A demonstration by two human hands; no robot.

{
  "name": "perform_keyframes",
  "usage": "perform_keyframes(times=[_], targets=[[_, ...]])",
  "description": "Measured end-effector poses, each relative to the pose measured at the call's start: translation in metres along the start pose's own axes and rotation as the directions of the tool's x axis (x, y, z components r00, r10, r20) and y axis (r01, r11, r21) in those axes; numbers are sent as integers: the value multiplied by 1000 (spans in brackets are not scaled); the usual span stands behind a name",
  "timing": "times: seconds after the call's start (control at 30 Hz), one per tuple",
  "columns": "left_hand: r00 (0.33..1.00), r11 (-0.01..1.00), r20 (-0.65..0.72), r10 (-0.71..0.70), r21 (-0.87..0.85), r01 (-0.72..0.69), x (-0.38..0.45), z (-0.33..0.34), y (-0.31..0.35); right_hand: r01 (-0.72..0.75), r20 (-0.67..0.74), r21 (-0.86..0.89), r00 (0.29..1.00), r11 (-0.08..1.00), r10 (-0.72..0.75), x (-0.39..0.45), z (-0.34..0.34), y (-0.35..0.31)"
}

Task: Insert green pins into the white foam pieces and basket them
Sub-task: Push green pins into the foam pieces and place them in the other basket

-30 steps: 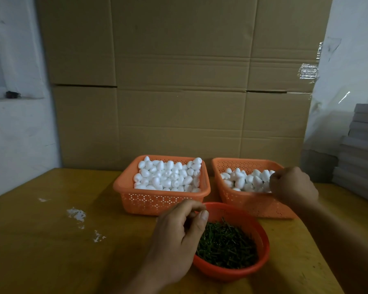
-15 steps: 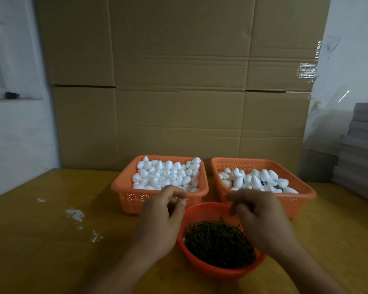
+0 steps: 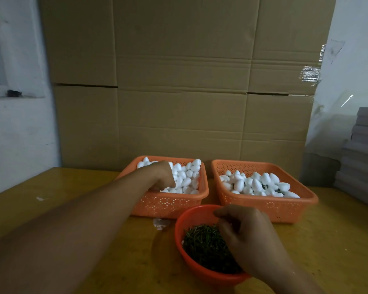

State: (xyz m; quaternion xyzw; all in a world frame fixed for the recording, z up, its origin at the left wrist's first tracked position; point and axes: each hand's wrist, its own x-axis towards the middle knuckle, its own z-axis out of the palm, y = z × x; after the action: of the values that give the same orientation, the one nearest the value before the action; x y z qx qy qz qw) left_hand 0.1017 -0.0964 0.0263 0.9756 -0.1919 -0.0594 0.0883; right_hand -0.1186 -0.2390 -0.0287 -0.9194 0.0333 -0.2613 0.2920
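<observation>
Gathering stock for one more assembly, my left hand (image 3: 164, 177) fingers curl into the white foam pieces (image 3: 186, 179), my right hand (image 3: 245, 236) fingers close over the green pins (image 3: 202, 242); actual grasp unconfirmed, insertion judged next.

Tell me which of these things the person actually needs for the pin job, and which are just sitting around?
Needed: left basket of plain foam pieces, right basket of pinned pieces, red bowl of green pins.

Lying about: cardboard boxes, grey stack, white scrap.
</observation>
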Motion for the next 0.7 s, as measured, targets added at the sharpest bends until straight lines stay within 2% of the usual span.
perform_keyframes(times=[0.07,0.13,0.27,0.37,0.4,0.53,0.7], targets=[[998,947,56,-30,320,10,11,8,1,4,-1,-13,1000,1000,-4,0,1,0],[991,889,128,-43,457,-21,18,13,1,10,-4,-27,1000,1000,-10,0,1,0],[982,869,178,-57,493,-38,28,15,1,21,-15,-48,1000,999,-22,0,0,0],[972,921,225,-75,389,-19,35,15,-1,19,-17,-58,1000,998,-20,0,0,0],[973,924,218,-75,382,-14,38,16,-2,18,-20,-63,1000,998,-19,0,0,1],[990,845,140,-33,533,-47,49,23,-7,19,-25,-82,999,996,-22,0,1,2],[992,855,117,-50,519,-18,78,38,-24,14,4,-84,1000,996,-14,0,1,1]])
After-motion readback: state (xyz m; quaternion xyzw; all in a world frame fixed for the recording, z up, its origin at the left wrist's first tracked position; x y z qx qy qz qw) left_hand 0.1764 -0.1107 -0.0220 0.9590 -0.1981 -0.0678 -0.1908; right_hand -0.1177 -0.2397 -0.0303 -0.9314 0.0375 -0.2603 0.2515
